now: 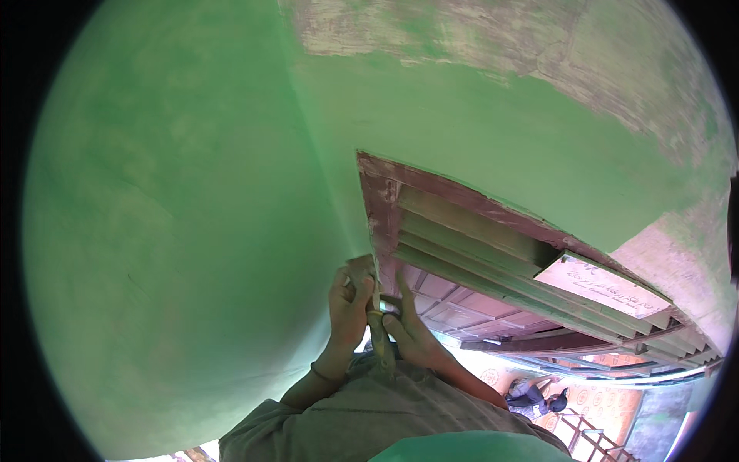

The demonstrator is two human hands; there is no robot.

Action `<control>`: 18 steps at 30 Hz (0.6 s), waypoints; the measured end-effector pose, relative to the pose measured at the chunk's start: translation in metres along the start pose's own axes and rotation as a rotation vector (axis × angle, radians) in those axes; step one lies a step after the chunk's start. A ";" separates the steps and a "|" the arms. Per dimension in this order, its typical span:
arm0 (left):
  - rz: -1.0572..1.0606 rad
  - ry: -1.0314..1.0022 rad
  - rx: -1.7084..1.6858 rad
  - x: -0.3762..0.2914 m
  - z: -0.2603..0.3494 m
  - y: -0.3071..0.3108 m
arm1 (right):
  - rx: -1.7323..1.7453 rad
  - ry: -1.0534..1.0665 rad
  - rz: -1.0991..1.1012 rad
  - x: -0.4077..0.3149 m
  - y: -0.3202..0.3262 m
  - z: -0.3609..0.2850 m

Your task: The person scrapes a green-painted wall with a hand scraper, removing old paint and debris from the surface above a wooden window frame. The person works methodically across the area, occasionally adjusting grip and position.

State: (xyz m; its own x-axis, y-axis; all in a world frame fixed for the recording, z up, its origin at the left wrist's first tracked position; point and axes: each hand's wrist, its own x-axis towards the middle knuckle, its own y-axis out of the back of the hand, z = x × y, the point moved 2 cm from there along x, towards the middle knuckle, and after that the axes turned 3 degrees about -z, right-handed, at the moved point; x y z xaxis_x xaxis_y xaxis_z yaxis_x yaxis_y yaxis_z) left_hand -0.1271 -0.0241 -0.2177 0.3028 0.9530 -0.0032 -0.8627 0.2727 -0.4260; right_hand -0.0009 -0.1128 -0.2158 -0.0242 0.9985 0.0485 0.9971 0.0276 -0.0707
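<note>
Both hands are raised in front of my chest, near the corner where the green painted wall (231,202) meets a brown wooden frame (384,213). My left hand (346,300) pinches a small flat, greyish-brown piece (361,264), whose material I cannot tell. Between the hands a tool with a narrow blade and a yellowish handle (379,341), perhaps a scraper or brush, points upward. My right hand (410,329) is beside this handle, thumb near it and fingers spread upward; whether it grips the tool is unclear.
Green slats (473,260) fill the brown frame, with a white sign (603,283) bearing writing on it. A panelled brown door (456,300) lies beyond. Far below at the right are another person (531,398) and a wooden frame structure (589,433). Patchy, partly unpainted wall (623,75) runs along the top.
</note>
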 end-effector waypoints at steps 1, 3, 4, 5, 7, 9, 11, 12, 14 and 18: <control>0.020 -0.084 -0.005 0.003 0.006 -0.006 | 0.106 -0.110 -0.089 -0.008 0.001 -0.012; 0.047 -0.174 0.024 0.005 0.020 -0.025 | 0.114 -0.178 -0.195 -0.014 0.007 -0.018; 0.030 -0.192 0.034 0.005 0.025 -0.030 | 0.016 -0.135 -0.213 -0.015 0.011 -0.016; 0.013 -0.209 0.044 0.006 0.028 -0.035 | -0.082 -0.092 -0.232 -0.015 0.016 -0.016; 0.047 -0.292 0.044 0.013 0.026 -0.042 | -0.025 -0.169 -0.170 -0.018 0.029 -0.033; 0.034 -0.341 0.049 0.018 0.025 -0.047 | 0.022 -0.162 -0.108 -0.022 0.042 -0.044; -0.026 -0.356 0.058 0.020 0.024 -0.050 | -0.115 -0.050 -0.011 -0.027 0.055 -0.061; 0.029 -0.387 0.113 0.018 0.022 -0.054 | -0.230 0.004 0.030 -0.029 0.061 -0.065; 0.144 -0.448 0.224 0.012 0.018 -0.064 | -0.355 0.088 0.106 -0.031 0.069 -0.073; 0.184 -1.034 1.109 -0.008 0.041 -0.098 | -0.484 0.320 0.195 -0.029 0.085 -0.089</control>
State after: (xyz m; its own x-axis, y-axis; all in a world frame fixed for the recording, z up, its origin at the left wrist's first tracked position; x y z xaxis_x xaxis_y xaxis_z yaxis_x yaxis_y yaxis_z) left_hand -0.0613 -0.0526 -0.1387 0.1599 0.5265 0.8350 -0.8566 -0.3464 0.3824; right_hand 0.0912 -0.1432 -0.1347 0.1102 0.9174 0.3823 0.9021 -0.2538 0.3490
